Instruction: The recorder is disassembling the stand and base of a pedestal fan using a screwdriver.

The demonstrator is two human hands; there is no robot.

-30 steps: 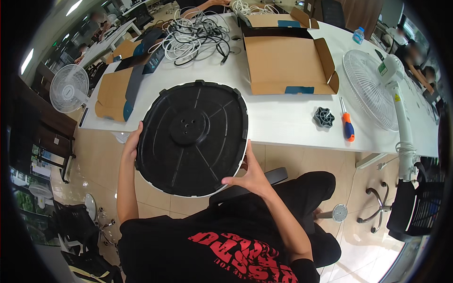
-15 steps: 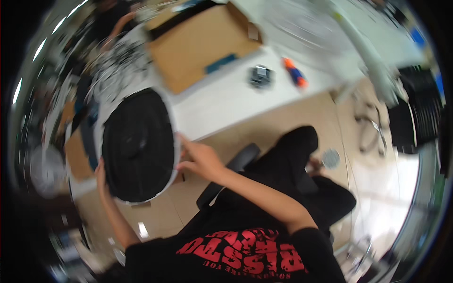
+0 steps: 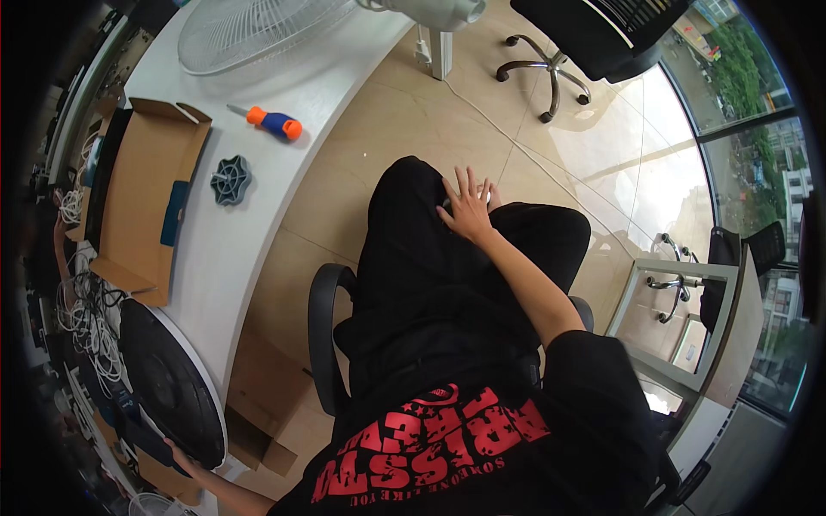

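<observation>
A round black disc [image 3: 168,387] with a white rim, which looks like the underside of a fan base, is at the lower left by the table's near edge. My left hand [image 3: 179,457] grips its rim at the end closest to me, with the fingers partly hidden. Over my lap, beside my knee, my right hand [image 3: 469,209] is open with its fingers spread. A small pale patch shows beneath it that I cannot make out. On the white table [image 3: 258,185] lie a blue-grey lobed knob [image 3: 231,181] and an orange and blue screwdriver [image 3: 271,123].
An open cardboard box [image 3: 142,202] stands on the table, with tangled cables [image 3: 90,318] close by. A white fan grille [image 3: 249,34] is at the table's far end. Cardboard [image 3: 267,387] sits on the floor below. Office chairs [image 3: 594,39] stand to the right; a cord [image 3: 490,125] crosses the floor.
My right hand has let go of the black disc and moved right, over my lap. My left hand stays at the disc. The view has swung right, so the table appears farther left.
</observation>
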